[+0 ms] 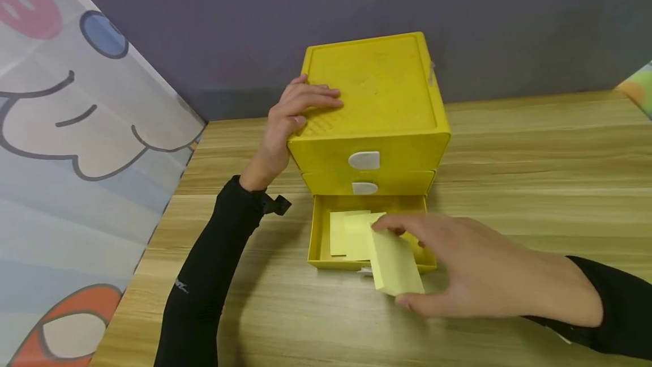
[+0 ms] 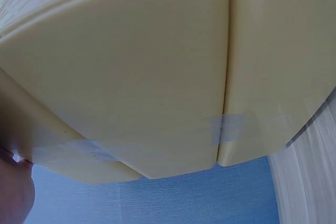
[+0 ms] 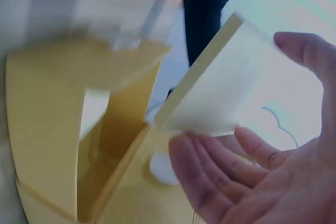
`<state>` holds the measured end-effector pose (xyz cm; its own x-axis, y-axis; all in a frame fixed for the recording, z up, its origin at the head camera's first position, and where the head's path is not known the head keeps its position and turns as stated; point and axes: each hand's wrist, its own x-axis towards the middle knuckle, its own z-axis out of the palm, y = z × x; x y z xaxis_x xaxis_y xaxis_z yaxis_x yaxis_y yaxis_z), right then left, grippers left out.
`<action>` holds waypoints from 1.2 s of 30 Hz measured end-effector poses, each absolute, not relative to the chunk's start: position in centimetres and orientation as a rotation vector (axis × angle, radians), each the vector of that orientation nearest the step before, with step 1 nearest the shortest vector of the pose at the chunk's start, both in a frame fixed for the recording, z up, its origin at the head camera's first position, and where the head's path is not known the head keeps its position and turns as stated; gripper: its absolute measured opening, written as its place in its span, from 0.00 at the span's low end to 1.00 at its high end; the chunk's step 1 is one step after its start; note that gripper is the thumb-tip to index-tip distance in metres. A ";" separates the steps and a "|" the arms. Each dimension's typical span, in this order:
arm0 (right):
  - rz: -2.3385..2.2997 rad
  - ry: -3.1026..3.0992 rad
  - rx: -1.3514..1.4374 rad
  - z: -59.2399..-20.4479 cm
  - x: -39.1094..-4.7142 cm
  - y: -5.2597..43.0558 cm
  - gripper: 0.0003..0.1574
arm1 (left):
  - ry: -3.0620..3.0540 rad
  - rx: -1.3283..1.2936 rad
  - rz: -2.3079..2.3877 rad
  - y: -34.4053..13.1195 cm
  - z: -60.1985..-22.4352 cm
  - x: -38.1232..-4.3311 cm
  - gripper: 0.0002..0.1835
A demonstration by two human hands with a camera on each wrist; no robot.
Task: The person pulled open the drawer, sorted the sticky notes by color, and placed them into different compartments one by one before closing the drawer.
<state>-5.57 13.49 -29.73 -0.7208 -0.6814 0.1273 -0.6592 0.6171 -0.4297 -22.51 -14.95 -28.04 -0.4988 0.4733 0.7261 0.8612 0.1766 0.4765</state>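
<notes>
A yellow three-drawer box (image 1: pixel 374 89) stands on the table, its bottom drawer (image 1: pixel 318 242) pulled out. On the box's left top edge rests my left hand (image 1: pixel 292 115), fingers laid over the top. The left wrist view shows the box's side (image 2: pixel 131 77) close up. Over the drawer's front right, my right hand (image 1: pixel 474 265) pinches a thick pad of pale yellow sticky notes (image 1: pixel 394 262) between thumb and fingertips, tilted. Inside the drawer two more sticky note pads (image 1: pixel 338 234) overlap. In the right wrist view the held pad (image 3: pixel 215 82) spans from fingers to thumb.
The two upper drawers are closed, each with a white handle (image 1: pixel 364 160). A grey wall (image 1: pixel 254 27) runs behind the box. To the left hangs a cartoon-printed sheet (image 1: pixel 66 203) along the wooden table's (image 1: pixel 535 174) edge.
</notes>
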 end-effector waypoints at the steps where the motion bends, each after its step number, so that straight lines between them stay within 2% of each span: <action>1: -0.685 2.821 -1.168 -29.8 -5.9 13.4 0.48 | -2.047 -1.255 -1.259 -15.0 -28.1 -22.5 0.31; 9: -0.379 3.004 -1.390 -31.4 -8.5 13.1 0.48 | -2.049 -1.262 -1.270 -15.0 -28.4 -22.3 0.31; 15: -0.290 2.942 -1.321 -32.2 -8.8 13.0 0.49 | -2.040 -1.254 -1.270 -15.0 -28.5 -22.3 0.31; 21: -0.296 2.876 -1.262 -32.2 -9.0 13.0 0.45 | -2.038 -1.246 -1.274 -15.2 -28.4 -22.3 0.30; 24: -0.297 2.845 -1.248 -32.0 -9.0 13.1 0.40 | -2.041 -1.240 -1.278 -15.2 -28.4 -22.2 0.30; 32: -0.397 2.815 -1.375 -32.1 -7.9 13.3 0.18 | -2.030 -1.251 -1.269 -15.2 -28.4 -22.4 0.31; 36: -0.569 2.568 -1.453 -32.8 -6.4 13.3 0.14 | -2.024 -1.253 -1.272 -15.1 -28.4 -22.5 0.31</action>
<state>-6.38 13.30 -32.83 -0.5253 -0.8483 0.0664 -0.7969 0.4631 -0.3879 -22.48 -15.13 -28.38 -0.4933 0.4610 0.7376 0.8646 0.1670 0.4739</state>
